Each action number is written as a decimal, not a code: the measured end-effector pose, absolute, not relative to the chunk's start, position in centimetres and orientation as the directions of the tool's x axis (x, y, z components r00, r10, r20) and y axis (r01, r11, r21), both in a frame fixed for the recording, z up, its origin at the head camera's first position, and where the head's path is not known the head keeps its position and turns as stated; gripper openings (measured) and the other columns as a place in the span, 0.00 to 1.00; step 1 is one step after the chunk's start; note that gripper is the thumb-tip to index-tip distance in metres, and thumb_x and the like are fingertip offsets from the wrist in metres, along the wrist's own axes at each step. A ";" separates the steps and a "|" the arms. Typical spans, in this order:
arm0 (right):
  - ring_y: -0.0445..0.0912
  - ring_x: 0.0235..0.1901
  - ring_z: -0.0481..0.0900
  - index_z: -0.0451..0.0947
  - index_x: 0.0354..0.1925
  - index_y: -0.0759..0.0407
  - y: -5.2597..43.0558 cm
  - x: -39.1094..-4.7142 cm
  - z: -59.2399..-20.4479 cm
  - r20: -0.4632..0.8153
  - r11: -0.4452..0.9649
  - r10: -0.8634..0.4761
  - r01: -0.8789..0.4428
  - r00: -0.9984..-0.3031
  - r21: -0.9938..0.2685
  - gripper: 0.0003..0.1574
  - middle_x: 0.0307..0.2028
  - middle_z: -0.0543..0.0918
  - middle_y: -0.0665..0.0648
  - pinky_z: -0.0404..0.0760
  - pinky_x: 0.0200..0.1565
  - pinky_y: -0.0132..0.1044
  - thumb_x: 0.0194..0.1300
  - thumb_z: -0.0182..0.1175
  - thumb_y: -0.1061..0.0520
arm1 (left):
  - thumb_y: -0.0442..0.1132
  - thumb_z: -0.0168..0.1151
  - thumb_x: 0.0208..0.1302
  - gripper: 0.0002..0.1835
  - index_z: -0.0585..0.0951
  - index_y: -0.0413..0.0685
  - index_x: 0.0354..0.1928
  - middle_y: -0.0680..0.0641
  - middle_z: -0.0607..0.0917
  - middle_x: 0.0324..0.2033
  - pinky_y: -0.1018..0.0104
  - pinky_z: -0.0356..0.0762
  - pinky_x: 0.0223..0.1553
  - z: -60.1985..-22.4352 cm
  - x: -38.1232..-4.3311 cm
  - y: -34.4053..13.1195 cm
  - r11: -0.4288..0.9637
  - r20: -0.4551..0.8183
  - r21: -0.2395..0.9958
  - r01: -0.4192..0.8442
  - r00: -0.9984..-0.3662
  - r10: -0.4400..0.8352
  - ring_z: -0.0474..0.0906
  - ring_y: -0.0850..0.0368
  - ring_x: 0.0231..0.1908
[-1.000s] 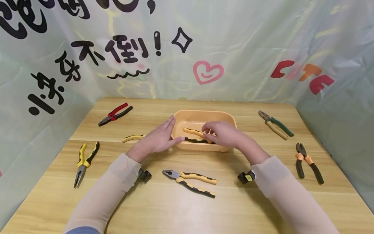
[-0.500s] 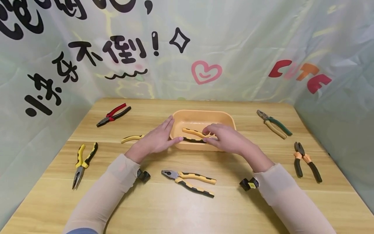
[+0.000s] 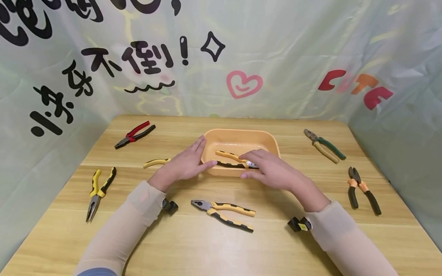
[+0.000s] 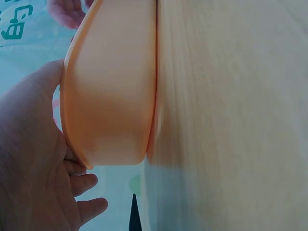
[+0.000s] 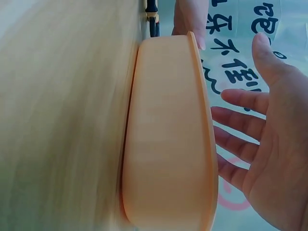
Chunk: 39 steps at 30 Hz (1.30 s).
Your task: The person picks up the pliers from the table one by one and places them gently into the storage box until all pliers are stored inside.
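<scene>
A pale orange plastic basin (image 3: 241, 133) stands toward the back middle of the table. In it lie pliers (image 3: 228, 155) with yellow and black handles, their head partly hidden behind my right hand (image 3: 271, 166). That hand hovers over the front rim with fingers spread and thumb apart, nothing in its grasp. The right wrist view has its fingertips (image 5: 231, 120) just past the basin's rim. Against the left end of the basin rests my left hand (image 3: 183, 161), fingers fairly straight and thumb along the rim; the left wrist view shows the thumb (image 4: 50, 74) at the edge.
Yellow-and-black pliers (image 3: 231, 209) lie in front of the basin. Behind my left wrist, a yellow handle (image 3: 155, 163) pokes out. Red-black pliers (image 3: 134, 135) and needle-nose pliers (image 3: 98, 193) are on the left; green-beige pliers (image 3: 324, 145) and orange-black pliers (image 3: 362, 188) on the right.
My right hand has let go of the pliers in the basin, opened its fingers and drawn back slightly toward the front right. The left hand has stayed at the basin.
</scene>
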State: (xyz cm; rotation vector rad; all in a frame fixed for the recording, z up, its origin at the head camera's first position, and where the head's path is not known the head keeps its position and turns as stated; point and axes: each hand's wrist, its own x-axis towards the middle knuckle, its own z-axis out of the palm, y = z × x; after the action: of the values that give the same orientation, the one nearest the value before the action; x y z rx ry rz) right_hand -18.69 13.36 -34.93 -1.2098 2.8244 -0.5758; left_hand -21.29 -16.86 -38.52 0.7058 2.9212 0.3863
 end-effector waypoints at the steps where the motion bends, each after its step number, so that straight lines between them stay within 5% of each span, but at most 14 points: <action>1: 0.50 0.61 0.69 0.71 0.65 0.54 13.4 -18.6 -35.0 0.138 0.627 -0.707 -0.706 -0.693 -0.329 0.42 0.59 0.75 0.51 0.69 0.61 0.51 0.66 0.52 0.28 | 0.80 0.27 0.61 0.59 0.38 0.38 0.76 0.41 0.36 0.76 0.55 0.46 0.72 -38.5 -21.3 -16.9 0.859 -0.047 0.271 0.434 -0.886 0.462 0.39 0.46 0.74; 26: 0.47 0.64 0.67 0.69 0.67 0.52 12.3 -14.9 -34.9 0.291 0.421 -0.833 -0.880 -0.470 -0.217 0.40 0.64 0.71 0.51 0.68 0.64 0.45 0.65 0.58 0.33 | 0.81 0.26 0.60 0.59 0.36 0.39 0.76 0.44 0.32 0.76 0.54 0.46 0.72 -38.5 -21.5 -16.7 0.864 -0.060 0.274 0.422 -0.889 0.453 0.38 0.45 0.74; 39: 0.46 0.54 0.77 0.74 0.62 0.53 11.6 -13.3 -35.1 0.169 0.413 -0.884 -0.897 -0.436 -0.154 0.36 0.55 0.80 0.51 0.76 0.56 0.43 0.67 0.57 0.33 | 0.81 0.27 0.60 0.59 0.36 0.40 0.76 0.44 0.32 0.76 0.54 0.47 0.72 -38.5 -21.3 -16.6 0.864 -0.065 0.286 0.416 -0.891 0.450 0.38 0.47 0.74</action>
State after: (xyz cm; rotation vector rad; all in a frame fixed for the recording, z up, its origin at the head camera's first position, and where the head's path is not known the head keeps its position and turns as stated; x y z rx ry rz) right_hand -13.31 11.58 -35.12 -1.6985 2.6914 -0.3557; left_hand -21.34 -16.63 -38.53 0.6785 2.9070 0.4018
